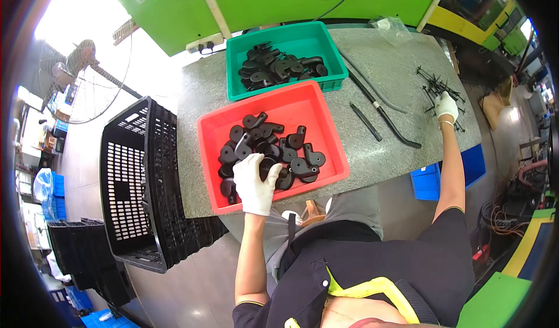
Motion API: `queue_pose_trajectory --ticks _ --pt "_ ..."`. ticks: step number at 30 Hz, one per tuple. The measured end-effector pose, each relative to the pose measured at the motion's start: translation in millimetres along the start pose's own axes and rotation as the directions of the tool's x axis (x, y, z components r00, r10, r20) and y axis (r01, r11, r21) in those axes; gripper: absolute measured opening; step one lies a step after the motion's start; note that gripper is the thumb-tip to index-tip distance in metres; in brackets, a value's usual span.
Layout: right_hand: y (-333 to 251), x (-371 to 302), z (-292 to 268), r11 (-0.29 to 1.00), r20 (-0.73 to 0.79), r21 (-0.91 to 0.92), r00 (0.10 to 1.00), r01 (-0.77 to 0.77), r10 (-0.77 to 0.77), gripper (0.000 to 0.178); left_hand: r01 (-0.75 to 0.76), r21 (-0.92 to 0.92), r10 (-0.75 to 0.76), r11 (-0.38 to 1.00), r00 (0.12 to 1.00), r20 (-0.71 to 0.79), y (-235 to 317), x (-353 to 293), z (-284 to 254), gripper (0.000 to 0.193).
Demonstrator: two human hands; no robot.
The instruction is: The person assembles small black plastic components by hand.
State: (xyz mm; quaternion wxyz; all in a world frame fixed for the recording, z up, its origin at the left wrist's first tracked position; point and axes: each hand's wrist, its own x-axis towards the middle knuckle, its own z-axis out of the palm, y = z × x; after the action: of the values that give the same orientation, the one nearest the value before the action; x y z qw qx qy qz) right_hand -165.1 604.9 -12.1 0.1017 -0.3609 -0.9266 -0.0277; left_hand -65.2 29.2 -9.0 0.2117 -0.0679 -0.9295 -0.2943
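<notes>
My left hand, in a white glove, reaches into the red tray. Its thumb and fingers are spread around a black round part of the heap. Black plastic parts, each a round disc with a short tubular stem, lie loosely across that tray. At the far right of the table my right hand, also gloved in white, rests on a pile of thin black branched sticks. Its fingers curl down among the sticks, closed on one or more of them; the fingertips are partly hidden.
Behind the red tray stands a green tray with similar black parts. A bent black tube, a short black rod and a clear plastic bag lie on the grey table. Black crates flank its left side; a blue bin sits below right.
</notes>
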Motion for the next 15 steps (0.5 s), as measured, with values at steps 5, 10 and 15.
queue_pose_trajectory --ticks 5,10,15 --pt "-80 -13 -1 0.828 -0.25 0.399 0.915 0.395 -0.316 0.043 -0.08 -0.058 0.071 0.995 0.988 -0.138 8 5 3 0.021" --pt "-275 -109 -55 0.279 -0.179 0.759 0.601 0.588 -0.779 0.026 -0.087 -0.053 0.073 0.995 0.973 -0.22 2 2 1 0.013" --pt "-396 -129 -33 0.305 -0.107 0.604 0.455 0.736 -0.884 0.024 -0.075 -0.1 0.052 0.992 0.977 -0.209 5 3 3 0.01"
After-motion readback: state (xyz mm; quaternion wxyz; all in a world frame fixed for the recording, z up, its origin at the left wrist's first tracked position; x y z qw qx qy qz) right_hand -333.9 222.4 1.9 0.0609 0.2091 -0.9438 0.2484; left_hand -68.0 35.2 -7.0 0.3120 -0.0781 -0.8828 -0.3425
